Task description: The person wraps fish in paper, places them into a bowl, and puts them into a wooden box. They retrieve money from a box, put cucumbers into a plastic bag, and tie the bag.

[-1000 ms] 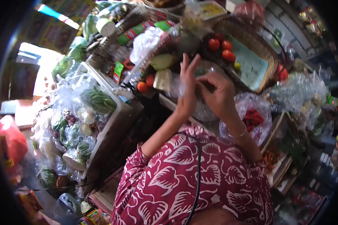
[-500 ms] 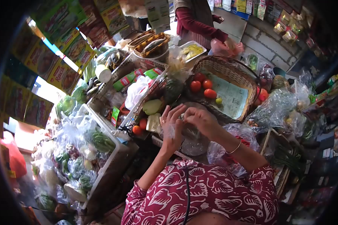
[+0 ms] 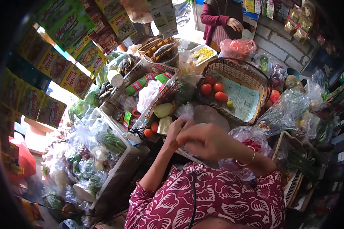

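Left hand: Your left hand (image 3: pixel 176 133) was closed, apparently around a small clear plastic bag (image 3: pixel 185 111) that puffed out beyond the fingers.
Right hand: Your right hand (image 3: pixel 208 141), blurred and curled, overlapped the left in view; you could not tell from this whether they touched or whether the right gripped anything.
Bracelet: A thin pale bracelet (image 3: pixel 252 157) circled your right wrist.
Bag progress: The bag looked gathered at your grip, which seemed done. Its fastening was hidden, so whether closing remained could not be told; it had not been set down.
Round slab: A flat, round grey surface (image 3: pixel 219 117) lay just beyond your hands.
Near produce: A pale green, pear-shaped vegetable (image 3: pixel 163 110) and a whitish cut piece (image 3: pixel 164 125) lay near your left hand.
Basket: Beyond, a brown wicker basket (image 3: pixel 222 62) held red tomatoes (image 3: pixel 206 89) and a printed paper sheet (image 3: pixel 242 100).
Crate: To your left stood a white plastic crate (image 3: pixel 112 164) of bagged vegetables.
Co-worker: Farthest off, a person in maroon sleeves (image 3: pixel 214 19) stood behind a translucent pink-red plastic bag (image 3: pixel 238 47).
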`<state>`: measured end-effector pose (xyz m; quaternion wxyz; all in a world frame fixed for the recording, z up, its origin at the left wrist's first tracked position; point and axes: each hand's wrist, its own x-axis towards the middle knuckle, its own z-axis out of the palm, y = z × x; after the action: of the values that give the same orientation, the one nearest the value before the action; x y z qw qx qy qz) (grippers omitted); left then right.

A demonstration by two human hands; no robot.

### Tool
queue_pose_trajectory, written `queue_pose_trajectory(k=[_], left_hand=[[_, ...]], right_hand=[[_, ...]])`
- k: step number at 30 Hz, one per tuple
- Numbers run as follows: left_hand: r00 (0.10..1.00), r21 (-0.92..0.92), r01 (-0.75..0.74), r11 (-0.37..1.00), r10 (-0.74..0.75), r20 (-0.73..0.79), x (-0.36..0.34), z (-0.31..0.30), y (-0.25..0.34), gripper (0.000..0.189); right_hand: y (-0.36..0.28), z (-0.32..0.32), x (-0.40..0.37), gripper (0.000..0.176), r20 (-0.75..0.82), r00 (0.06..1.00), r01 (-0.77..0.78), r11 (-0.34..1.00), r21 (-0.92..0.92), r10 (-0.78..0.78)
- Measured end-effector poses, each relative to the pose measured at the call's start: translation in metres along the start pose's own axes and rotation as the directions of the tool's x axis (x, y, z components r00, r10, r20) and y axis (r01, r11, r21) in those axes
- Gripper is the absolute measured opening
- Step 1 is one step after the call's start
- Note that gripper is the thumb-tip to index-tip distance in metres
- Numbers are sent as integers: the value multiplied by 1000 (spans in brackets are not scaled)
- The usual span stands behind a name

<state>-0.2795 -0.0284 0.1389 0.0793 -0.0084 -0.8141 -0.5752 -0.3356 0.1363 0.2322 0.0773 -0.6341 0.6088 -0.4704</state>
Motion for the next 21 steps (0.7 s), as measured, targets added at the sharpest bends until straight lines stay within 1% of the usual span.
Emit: queue_pose_trajectory(k=[1,2,3,4,5,6,7,8,9,10,11,12,13,15,16,17,18,20,21], left_hand=[[990,-134,138,981,-141,-18,-1,4,3,19],[960,-265,265,927,-280,-20,-2,7,11,18],[988,-320,112,941,-141,-68,-10,9,27,18],[993,-366,-44,930,2,-114,-18,9,44,19],[995,-386,39,922,-70,-66,-20,5,27,20],[990,-397,123,909,-141,-16,-20,2,17,20],[991,-344,88,935,-118,-66,-20,1,19,22],[991,-330,97,939,-120,-52,-19,5,23,22],[976,-291,91,952,-143,-164,-20,11,28,22],[949,-248,88,965,-157,-274,-22,14,31,22],[924,-356,148,923,-257,-282,-23,15,26,25],[927,-339,160,927,-259,-270,-24,15,26,25],[929,-332,151,931,-248,-274,-23,14,27,26],[934,-309,149,939,-236,-267,-21,15,26,28],[931,-301,100,948,-196,-307,-20,17,22,28],[925,-292,50,955,-154,-347,-18,18,21,29],[928,-277,58,959,-155,-340,-16,19,24,29],[945,-122,-12,992,-29,-327,-11,21,33,26],[946,-111,-5,994,-31,-322,-7,18,36,26]], right_hand=[[-14,-1,-2,11,70,993,-91,996,-28,92],[-8,-2,-4,11,55,994,-93,995,-20,94],[6,-8,-5,11,-14,978,-207,977,49,208],[21,-13,-6,13,-74,943,-313,941,126,323],[34,-16,-8,15,-175,889,-397,902,167,424],[38,-11,-12,15,-196,883,-395,901,176,426],[39,-3,-16,15,-184,906,-362,923,126,381],[38,2,-17,15,-169,926,-329,941,81,338],[36,4,-17,16,-141,924,-348,934,82,356],[40,6,-19,16,-160,920,-347,933,100,359],[45,6,-21,15,-224,900,-352,926,136,375],[49,7,-23,14,-286,875,-356,919,171,392],[50,8,-26,14,-301,868,-353,917,186,395],[52,11,-29,13,-302,917,-256,965,53,259],[53,10,-30,13,-320,911,-254,965,68,262],[53,8,-30,13,-301,911,-287,957,30,283],[54,7,-30,13,-279,911,-318,948,-9,303],[57,4,-30,12,-278,909,-318,948,23,312],[58,4,-29,11,-269,907,-324,945,42,323]])
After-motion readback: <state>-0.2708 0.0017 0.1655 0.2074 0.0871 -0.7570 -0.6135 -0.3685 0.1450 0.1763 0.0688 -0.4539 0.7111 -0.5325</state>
